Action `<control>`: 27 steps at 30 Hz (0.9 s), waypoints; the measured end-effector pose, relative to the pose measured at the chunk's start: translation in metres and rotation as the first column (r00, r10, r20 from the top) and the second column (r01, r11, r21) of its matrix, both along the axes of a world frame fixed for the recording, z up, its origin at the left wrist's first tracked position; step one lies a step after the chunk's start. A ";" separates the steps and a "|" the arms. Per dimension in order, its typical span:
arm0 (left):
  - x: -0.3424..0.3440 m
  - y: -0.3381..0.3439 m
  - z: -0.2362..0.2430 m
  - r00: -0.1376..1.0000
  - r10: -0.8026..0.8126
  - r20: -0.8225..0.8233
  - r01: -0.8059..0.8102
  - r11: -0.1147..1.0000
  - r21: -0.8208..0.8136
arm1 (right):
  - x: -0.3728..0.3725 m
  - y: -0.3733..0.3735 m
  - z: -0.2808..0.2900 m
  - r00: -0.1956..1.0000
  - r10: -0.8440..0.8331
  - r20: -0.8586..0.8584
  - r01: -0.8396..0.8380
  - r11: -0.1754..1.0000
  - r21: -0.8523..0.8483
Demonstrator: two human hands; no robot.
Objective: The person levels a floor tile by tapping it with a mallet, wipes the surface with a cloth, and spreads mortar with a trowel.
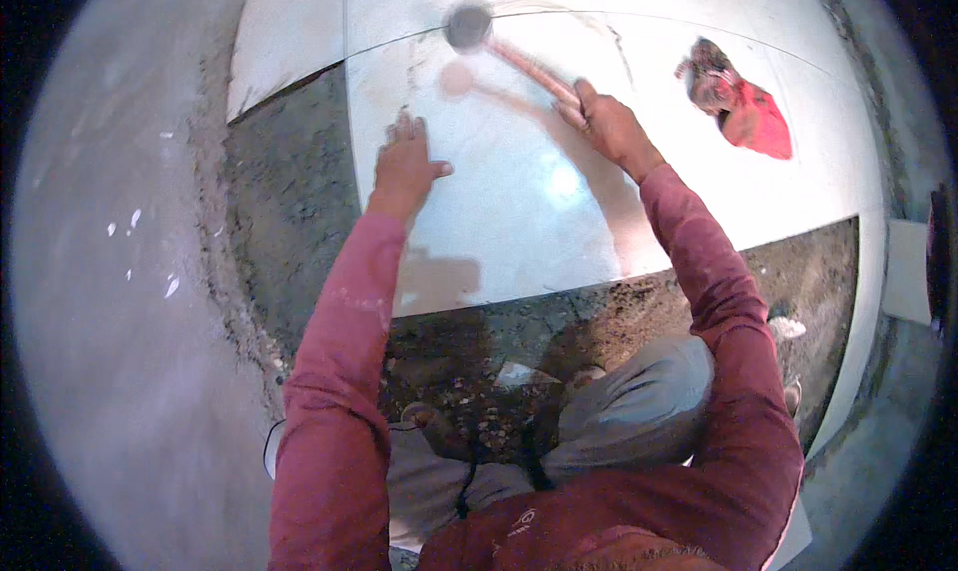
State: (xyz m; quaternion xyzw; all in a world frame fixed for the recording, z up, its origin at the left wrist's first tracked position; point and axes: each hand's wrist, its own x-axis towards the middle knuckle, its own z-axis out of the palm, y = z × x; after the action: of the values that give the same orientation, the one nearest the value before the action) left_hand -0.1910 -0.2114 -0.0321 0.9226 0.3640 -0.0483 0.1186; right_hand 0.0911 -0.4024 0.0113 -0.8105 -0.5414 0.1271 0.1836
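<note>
My right hand (609, 127) grips the handle of a mallet (529, 70), whose dark round head (469, 27) is over the upper middle of a large pale tile (509, 212), slightly blurred. My left hand (404, 167) rests on the same tile, fingers stretched out, to the lower left of the mallet head, with nothing in it. The tile reflects the mallet and the light. To the right of my right hand, a red item (758, 122) with a darker object (709, 77) on it lies on the tiles; I cannot make out exactly what they are.
More tiles (284, 32) adjoin along thin joints. Dark, rough bedding (284, 172) is exposed left of and below the tile, under my bent legs (639, 391). Smooth grey floor (120, 351) runs along the left. A pale strip (903, 267) and a dark object (936, 257) are at the far right.
</note>
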 end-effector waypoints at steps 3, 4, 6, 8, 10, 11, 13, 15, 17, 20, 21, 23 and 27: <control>0.000 0.005 0.008 0.995 -0.003 -0.105 -0.004 0.998 -0.067 | 0.034 -0.016 0.014 0.987 -0.138 0.087 0.133 0.989 0.064; -0.008 0.006 0.011 0.989 -0.002 -0.149 -0.007 0.998 -0.061 | 0.036 -0.023 0.040 0.987 -0.126 0.101 0.115 0.987 0.108; -0.017 0.001 0.016 0.990 0.009 -0.137 -0.020 0.997 -0.076 | 0.029 -0.053 0.061 0.976 -0.206 0.066 0.187 0.956 0.227; -0.005 0.003 0.013 0.995 0.005 -0.095 -0.011 0.998 -0.059 | 0.043 -0.082 0.022 0.952 -0.304 0.044 0.285 0.927 0.243; 0.006 -0.012 0.006 0.998 -0.018 -0.056 0.017 0.999 -0.028 | 0.077 -0.139 -0.035 0.937 -0.259 0.237 0.230 0.963 0.140; 0.011 -0.019 0.005 0.998 -0.008 -0.065 0.006 1.000 -0.025 | 0.084 -0.147 -0.042 0.919 -0.321 0.227 0.341 0.939 -0.052; 0.001 -0.015 0.005 0.992 0.044 -0.120 -0.041 0.999 0.022 | 0.055 -0.121 0.016 0.926 -0.305 0.222 0.291 0.952 0.094; -0.010 -0.005 -0.016 0.982 -0.139 -0.127 0.145 0.989 0.040 | 0.035 -0.115 0.062 0.955 -0.284 0.079 0.259 0.936 0.238; -0.018 0.014 -0.035 0.940 -0.310 -0.139 0.321 0.945 0.062 | 0.001 -0.106 0.096 0.964 -0.266 -0.027 0.252 0.871 0.422; 0.035 -0.084 0.024 0.950 -0.229 -0.212 0.205 0.970 -0.128 | -0.010 -0.143 0.106 0.971 -0.240 0.025 0.190 0.825 0.533; 0.040 -0.100 0.050 0.957 -0.125 -0.261 0.082 0.982 -0.171 | -0.012 -0.150 0.094 0.974 -0.228 0.002 0.193 0.828 0.526; 0.037 -0.100 0.049 0.952 -0.101 -0.289 0.049 0.982 -0.180 | -0.011 -0.164 0.052 0.982 -0.184 -0.042 0.179 0.839 0.513; 0.038 -0.106 0.036 0.956 -0.087 -0.282 0.026 0.977 -0.213 | 0.025 -0.193 -0.012 0.992 -0.123 0.000 0.123 0.992 -0.009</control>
State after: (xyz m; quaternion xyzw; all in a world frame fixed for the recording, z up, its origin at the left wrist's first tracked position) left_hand -0.1532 -0.3175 0.0040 0.8982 0.3438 -0.2237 0.1582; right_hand 0.1162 -0.5949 -0.0004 -0.8432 -0.4897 0.1181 0.1877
